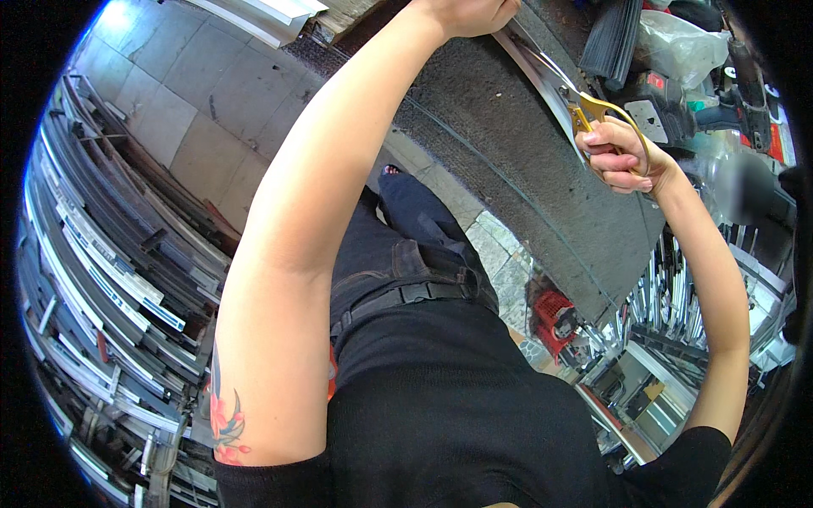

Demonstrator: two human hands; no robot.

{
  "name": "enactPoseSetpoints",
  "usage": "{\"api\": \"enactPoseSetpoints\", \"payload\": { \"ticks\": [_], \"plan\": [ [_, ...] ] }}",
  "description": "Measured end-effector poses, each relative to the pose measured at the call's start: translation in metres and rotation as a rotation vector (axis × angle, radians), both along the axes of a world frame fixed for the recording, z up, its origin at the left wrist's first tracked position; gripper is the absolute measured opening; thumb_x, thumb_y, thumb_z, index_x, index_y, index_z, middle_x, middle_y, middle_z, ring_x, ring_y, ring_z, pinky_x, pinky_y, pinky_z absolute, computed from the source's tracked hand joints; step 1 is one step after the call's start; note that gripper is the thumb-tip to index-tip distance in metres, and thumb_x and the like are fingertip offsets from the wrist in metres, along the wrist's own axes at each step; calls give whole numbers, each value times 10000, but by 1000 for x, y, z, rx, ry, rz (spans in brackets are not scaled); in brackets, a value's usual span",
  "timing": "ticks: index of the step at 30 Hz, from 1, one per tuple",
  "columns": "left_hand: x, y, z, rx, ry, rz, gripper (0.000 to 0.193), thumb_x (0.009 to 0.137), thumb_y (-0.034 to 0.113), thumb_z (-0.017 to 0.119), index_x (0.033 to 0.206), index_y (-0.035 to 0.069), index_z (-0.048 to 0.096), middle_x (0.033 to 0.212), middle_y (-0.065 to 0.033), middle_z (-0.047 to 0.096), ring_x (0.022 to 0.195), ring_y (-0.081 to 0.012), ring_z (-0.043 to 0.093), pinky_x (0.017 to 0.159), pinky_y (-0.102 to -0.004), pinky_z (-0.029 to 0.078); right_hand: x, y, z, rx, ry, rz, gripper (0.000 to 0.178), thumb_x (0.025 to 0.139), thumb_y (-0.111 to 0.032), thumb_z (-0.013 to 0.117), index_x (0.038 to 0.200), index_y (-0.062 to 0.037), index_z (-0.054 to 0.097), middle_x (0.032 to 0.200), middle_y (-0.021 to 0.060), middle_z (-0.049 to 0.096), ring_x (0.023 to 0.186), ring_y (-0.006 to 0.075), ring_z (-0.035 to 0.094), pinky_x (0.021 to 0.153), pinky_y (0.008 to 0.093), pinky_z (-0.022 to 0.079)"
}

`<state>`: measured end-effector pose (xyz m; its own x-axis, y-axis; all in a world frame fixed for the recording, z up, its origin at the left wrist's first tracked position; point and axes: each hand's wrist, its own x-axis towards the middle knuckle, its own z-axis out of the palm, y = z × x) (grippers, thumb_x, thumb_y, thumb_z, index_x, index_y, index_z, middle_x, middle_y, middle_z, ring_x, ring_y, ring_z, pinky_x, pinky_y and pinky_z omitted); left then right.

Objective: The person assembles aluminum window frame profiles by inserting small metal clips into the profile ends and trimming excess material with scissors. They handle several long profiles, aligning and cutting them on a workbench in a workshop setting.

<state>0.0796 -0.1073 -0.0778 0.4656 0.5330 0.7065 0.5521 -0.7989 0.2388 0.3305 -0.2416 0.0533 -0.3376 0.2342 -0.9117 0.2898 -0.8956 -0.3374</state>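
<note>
My right hand is wrapped round the yellow-gold handles of a pair of scissors. The silver blades point up and left, toward my other hand, and lie along a long, thin, pale strip on the dark work surface. At the top edge of the picture, my left hand is closed near the upper end of that strip. Part of this hand is cut off by the frame, so what its fingers hold is hidden.
Long metal profiles fill a rack at the left. Beyond the work surface are a clear plastic bag, a bundle of dark strips and a power tool battery. A red machine and upright metal lengths are at lower right.
</note>
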Motion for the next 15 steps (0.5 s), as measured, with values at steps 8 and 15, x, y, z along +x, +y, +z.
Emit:
{"api": "enactPoseSetpoints", "payload": {
  "ticks": [8,15],
  "plan": [
    [6,5,-1,-41,85,92,484,957,292,510,547,82,656,615,-149,676,651,-331,690,767,-451,497,-58,-42,26,425,-694,252,606,969,-620,635,719,-98,455,479,-40,420,311,84,447,290,257,348],
    [10,6,-3,-94,78,77,475,946,285,501,545,89,664,626,-158,684,635,-335,688,714,-464,499,-62,-53,0,362,-351,-121,638,933,-695,609,797,-83,491,517,-78,384,317,34,340,295,210,264]
  ]
}}
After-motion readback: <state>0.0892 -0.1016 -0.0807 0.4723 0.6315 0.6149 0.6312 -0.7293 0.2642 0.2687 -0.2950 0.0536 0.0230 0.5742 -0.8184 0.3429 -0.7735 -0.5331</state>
